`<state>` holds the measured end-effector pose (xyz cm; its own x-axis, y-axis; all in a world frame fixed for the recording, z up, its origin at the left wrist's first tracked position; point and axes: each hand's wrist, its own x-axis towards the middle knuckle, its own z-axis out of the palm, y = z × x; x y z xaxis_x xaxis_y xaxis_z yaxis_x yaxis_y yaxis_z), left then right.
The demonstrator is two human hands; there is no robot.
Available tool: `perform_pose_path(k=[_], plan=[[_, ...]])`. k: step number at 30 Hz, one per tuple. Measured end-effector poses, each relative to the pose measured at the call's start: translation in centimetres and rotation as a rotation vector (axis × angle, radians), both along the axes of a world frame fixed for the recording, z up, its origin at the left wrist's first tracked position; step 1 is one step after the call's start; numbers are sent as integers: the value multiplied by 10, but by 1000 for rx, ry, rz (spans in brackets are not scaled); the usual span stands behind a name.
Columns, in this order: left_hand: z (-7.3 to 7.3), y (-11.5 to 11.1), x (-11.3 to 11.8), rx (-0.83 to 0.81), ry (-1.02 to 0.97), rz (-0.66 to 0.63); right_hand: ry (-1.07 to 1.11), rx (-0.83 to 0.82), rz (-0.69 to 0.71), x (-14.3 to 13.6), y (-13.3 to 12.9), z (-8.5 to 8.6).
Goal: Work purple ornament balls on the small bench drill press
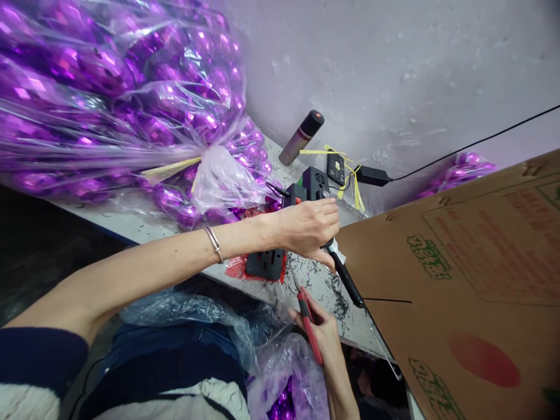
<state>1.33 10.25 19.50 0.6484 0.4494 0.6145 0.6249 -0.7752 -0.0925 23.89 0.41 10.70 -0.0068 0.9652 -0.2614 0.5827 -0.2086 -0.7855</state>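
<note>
My left hand (310,228), with a silver bracelet on its wrist, reaches across the bench over a black device (314,182). Its fingers curl down at the device, and whatever they may grip is hidden. A black handle (347,281) slants down to the right beside this hand. My right hand (321,332) is closed around a red-handled tool (310,326), whose thin metal tip points up and left. Between the hands, a black slotted plate (265,264) lies on red plastic. Short black bits (341,300) are scattered around it.
Clear bags of shiny purple balls (109,70) fill the left. A dark-capped bottle (301,137) stands behind the device near yellow ties (357,189) and a black adapter (373,175). A large cardboard box (472,280) borders the right. Plastic bagging (291,367) hangs below the bench edge.
</note>
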Motion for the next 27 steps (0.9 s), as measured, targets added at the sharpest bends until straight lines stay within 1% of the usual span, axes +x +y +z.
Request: perform_pose_path(k=[4,11,16,20,24,27], plan=[[0,0,0,-4,-4,3,19,37,-5,-3,3,0],[-1,1,1,-5,-25,-12,-9,-9,-38,-5,-6,2],[-4,3,2,15,-41,-9,-28,55,-63,-10,-7,3],[-7,5,3,44,-40,-3,-86,99,-78,-8,-9,2],[-7,5,4,62,-43,4,-174,93,-46,-3,-15,0],[-6,4,4,60,-38,6,-217,168,-10,-2,-19,-4]])
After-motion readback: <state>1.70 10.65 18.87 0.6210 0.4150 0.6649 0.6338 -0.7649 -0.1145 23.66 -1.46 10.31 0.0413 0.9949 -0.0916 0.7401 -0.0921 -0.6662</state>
